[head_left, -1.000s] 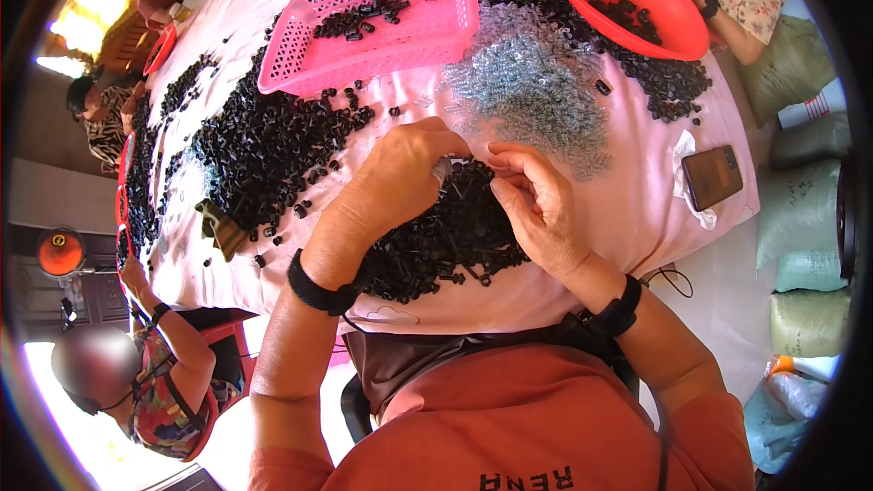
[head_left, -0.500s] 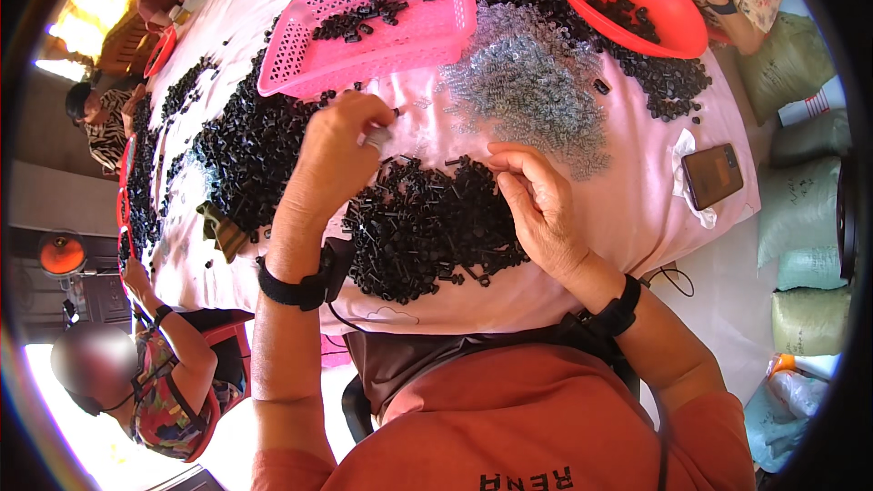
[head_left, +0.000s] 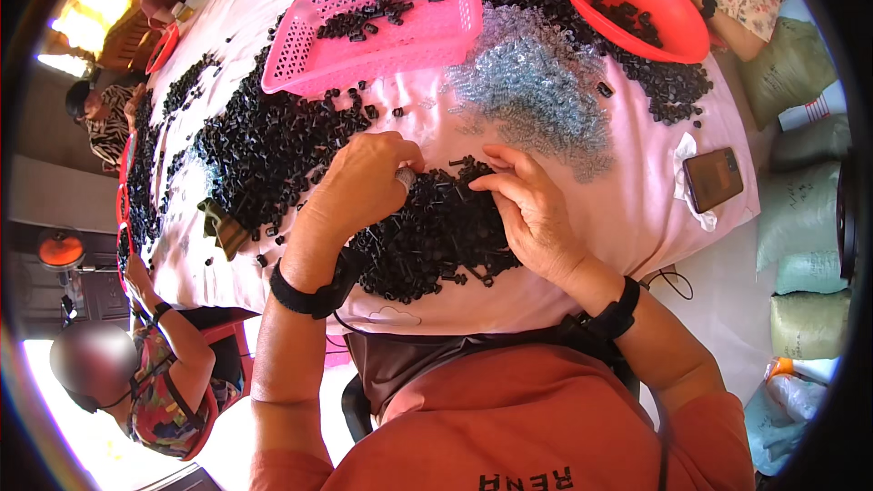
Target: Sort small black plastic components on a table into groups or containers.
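Observation:
My left hand (head_left: 368, 177) is closed above the upper left edge of a pile of small black plastic parts (head_left: 432, 245). Pale, see-through bits, apparently small clear pieces (head_left: 406, 177), show in its curled fingers. At the same pile's right side is my right hand (head_left: 536, 209), its fingers half bent and apart; I make out nothing in them. Beyond it spreads a heap of small clear pieces (head_left: 536, 91). Another large heap of black parts (head_left: 264, 141) lies left of my left hand, with a few loose ones above its knuckles.
A pink perforated basket (head_left: 391, 50) and a red bowl (head_left: 673, 32) hold some black parts. A phone (head_left: 713, 179) lies on white tissue at the right. A folded dark cloth (head_left: 221, 229) lies at the left. Other people sit round the pink-covered table; filled sacks (head_left: 800, 205) stand beyond its right edge.
My left hand has come down and right, from the loose black parts below the basket to the near pile. My right fingers have shifted slightly left over it. The co-worker's hand has left the red bowl's rim.

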### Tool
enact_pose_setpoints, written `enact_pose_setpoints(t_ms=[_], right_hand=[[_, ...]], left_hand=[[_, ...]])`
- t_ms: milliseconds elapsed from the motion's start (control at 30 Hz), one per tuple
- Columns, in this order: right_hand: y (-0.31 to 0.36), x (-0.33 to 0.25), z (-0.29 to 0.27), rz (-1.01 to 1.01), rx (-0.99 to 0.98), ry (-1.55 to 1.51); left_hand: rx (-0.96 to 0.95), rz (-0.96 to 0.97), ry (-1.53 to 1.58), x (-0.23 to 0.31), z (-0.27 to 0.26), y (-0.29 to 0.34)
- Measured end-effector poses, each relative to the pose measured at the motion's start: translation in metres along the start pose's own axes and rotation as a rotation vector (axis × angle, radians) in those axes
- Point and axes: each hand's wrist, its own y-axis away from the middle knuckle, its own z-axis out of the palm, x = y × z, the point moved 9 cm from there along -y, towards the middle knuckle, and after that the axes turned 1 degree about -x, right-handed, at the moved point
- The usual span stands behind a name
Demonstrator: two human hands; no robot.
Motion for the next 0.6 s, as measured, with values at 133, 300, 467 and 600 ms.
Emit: enact_pose_setpoints(t_ms=[133, 300, 467, 600], right_hand=[[0.001, 0.005, -0.003, -0.007, 0.017, -0.033], [0.001, 0.007, -0.003, 0.009, 0.025, -0.112], [0.003, 0.008, -0.005, 0.044, 0.073, -0.065], [0.004, 0.008, -0.005, 0.028, 0.048, -0.052]], left_hand=[[0.008, 0.056, 0.056, 0.013, 0.000, 0.000], [0.093, 0.188, 0.195, 0.040, 0.004, -0.002], [-0.107, 0.131, 0.064, 0.037, 0.011, 0.005], [-0.102, 0.168, -0.016, 0.033, 0.004, 0.006]])
